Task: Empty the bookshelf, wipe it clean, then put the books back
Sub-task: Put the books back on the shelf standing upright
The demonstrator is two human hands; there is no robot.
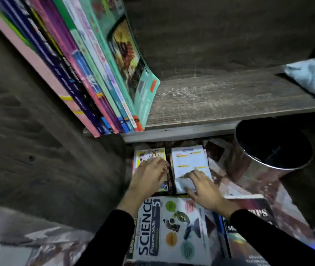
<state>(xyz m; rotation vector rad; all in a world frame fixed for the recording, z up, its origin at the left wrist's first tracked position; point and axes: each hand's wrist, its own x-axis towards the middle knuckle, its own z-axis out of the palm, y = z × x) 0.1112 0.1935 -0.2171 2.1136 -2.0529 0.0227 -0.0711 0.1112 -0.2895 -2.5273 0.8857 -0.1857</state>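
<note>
Head view: the hands are apart, left hand (149,173) on a picture book (149,153) with its grip unclear, right hand (202,187) flat on a white book (189,158), floor books (172,227) below them, shelved books (87,73) and cloth (312,79) above, so restocking looks partly done.

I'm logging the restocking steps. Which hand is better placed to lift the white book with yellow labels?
The right hand: it lies spread on the white book, fingers across its near end. The left hand is over the colourful book beside it, so it would have to cross over.
</note>
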